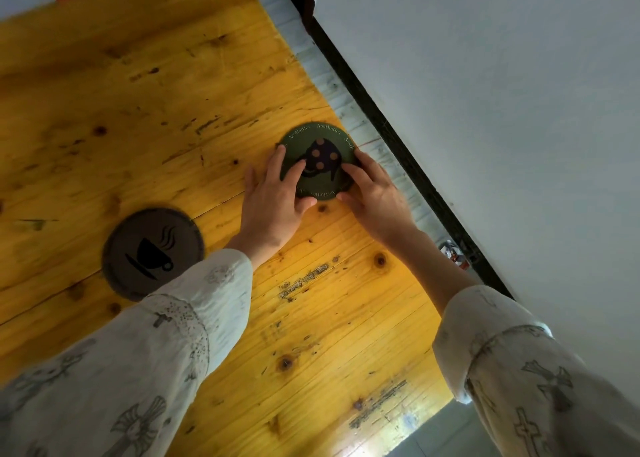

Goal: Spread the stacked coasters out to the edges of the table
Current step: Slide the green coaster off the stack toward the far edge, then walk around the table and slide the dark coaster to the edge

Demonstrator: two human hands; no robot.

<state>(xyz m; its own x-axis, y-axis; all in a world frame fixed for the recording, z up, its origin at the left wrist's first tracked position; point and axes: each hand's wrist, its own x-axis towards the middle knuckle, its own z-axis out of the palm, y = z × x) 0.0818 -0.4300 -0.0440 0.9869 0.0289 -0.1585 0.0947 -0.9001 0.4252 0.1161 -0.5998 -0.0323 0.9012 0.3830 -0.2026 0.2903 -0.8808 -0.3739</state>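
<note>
pressing on green coaster (pixel 320 176) with both hands: left hand (pixel 273 200) and right hand (pixel 375 198) lie flat, fingers (pixel 298 174) spread on top, gripping nothing. green coaster sits by surface (pixel 156 110) edge; brown coaster (pixel 152 252) lies well apart, left of it.

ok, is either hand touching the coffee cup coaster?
No. Both the left hand and right hand rest on the green coaster near the table's edge; the coffee cup coaster lies apart, untouched.
</note>
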